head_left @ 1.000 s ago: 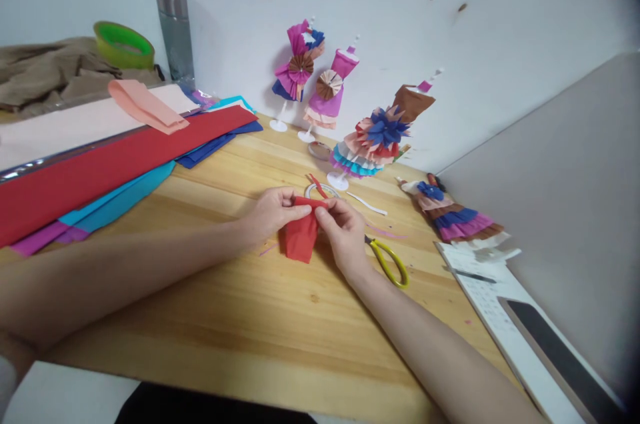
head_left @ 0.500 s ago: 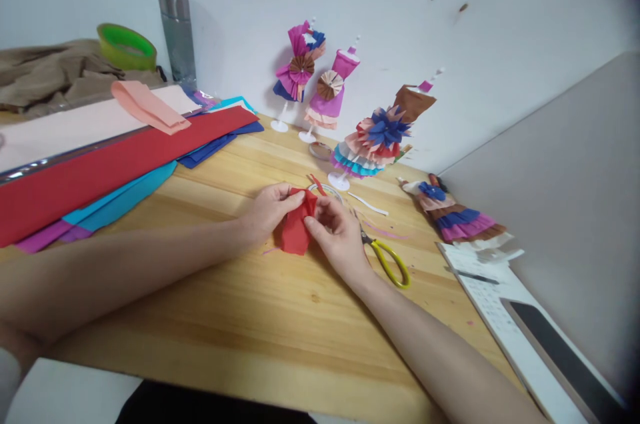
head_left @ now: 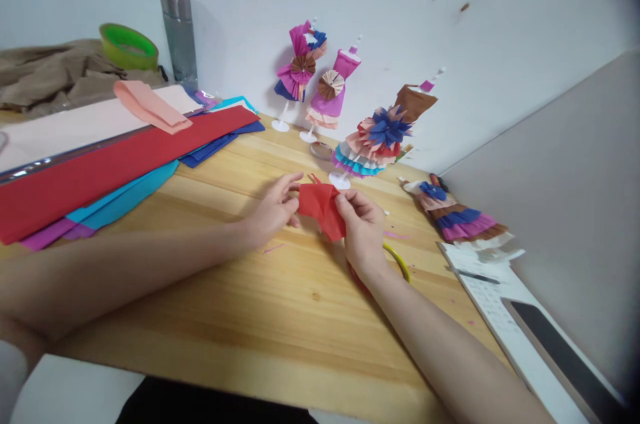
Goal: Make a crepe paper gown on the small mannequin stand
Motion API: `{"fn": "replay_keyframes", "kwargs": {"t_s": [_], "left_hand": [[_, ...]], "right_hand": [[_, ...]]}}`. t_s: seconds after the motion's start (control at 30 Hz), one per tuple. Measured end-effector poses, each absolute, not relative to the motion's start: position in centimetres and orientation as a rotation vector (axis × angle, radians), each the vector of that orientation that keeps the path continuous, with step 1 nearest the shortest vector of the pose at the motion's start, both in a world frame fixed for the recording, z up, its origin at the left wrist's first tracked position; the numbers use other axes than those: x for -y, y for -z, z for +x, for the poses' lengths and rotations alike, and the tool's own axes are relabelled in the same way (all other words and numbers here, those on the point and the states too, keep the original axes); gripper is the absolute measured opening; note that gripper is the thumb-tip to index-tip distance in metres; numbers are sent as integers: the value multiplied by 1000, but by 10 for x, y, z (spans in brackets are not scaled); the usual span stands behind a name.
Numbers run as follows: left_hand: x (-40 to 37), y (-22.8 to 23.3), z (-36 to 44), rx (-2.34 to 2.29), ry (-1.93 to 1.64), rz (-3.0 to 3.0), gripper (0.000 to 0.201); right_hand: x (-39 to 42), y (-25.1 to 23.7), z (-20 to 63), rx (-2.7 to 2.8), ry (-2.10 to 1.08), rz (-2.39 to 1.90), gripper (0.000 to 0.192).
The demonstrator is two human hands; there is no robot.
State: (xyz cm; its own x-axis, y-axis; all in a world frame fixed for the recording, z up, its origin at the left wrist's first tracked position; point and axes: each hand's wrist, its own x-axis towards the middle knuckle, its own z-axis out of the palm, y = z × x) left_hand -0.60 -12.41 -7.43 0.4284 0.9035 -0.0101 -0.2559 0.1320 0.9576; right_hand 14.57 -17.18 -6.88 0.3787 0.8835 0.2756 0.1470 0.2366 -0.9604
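A small piece of red crepe paper [head_left: 323, 208] is held just above the wooden table [head_left: 280, 317]. My right hand [head_left: 364, 232] pinches its right edge. My left hand [head_left: 274, 207] holds its left edge with thumb and fingers. Under my right wrist lies a pair of yellow-handled scissors [head_left: 397, 259], mostly hidden. Just beyond the paper stands a paper dress on a white stand [head_left: 373, 137].
Long sheets of red [head_left: 110, 167], blue and pink crepe paper lie at the left. Two more paper dresses [head_left: 300, 71] stand by the wall, another [head_left: 455, 216] lies at the right. A steel flask [head_left: 177, 31], a green tape roll [head_left: 129, 46] and a phone [head_left: 565, 357] are also present.
The red paper has been spread out and lifted to the right. My right hand moved right over the scissors; my left hand's fingers opened along the paper's left edge.
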Motion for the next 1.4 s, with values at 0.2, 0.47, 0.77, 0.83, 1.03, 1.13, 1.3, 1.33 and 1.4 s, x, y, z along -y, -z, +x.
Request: {"fn": "replay_keyframes", "kwargs": {"t_s": [0.2,0.47,0.77,0.83,1.03,1.13,1.3,1.33,1.4], "left_hand": [[126,72,-6,-649,-1048,1339,57],[114,72,-9,-792,-1016,1002,15],[100,67,-12,-735,-997,994,10],[95,63,-14,-736,-973,1027,11],[86,51,-17,-783,-960,1116,5],[85,50,-17,-753,-988,1101,2],[86,48,-17,-655,-1010,1062,11],[87,48,-17,-640,-1013,1058,12],[87,48,-17,-616,-1018,1062,14]], "right_hand": [[167,69,150,1129,-830,-1301,31],[169,60,155,1252,-1011,-1323,29],[161,52,177,1203,-822,-1312,24],[159,51,181,1159,-798,-1298,26],[158,42,189,1146,-902,-1230,27],[157,36,192,1099,-879,-1173,26],[157,31,197,1045,-909,-1066,27],[157,31,198,1044,-921,-1048,26],[157,30,198,1037,-939,-1019,26]]}}
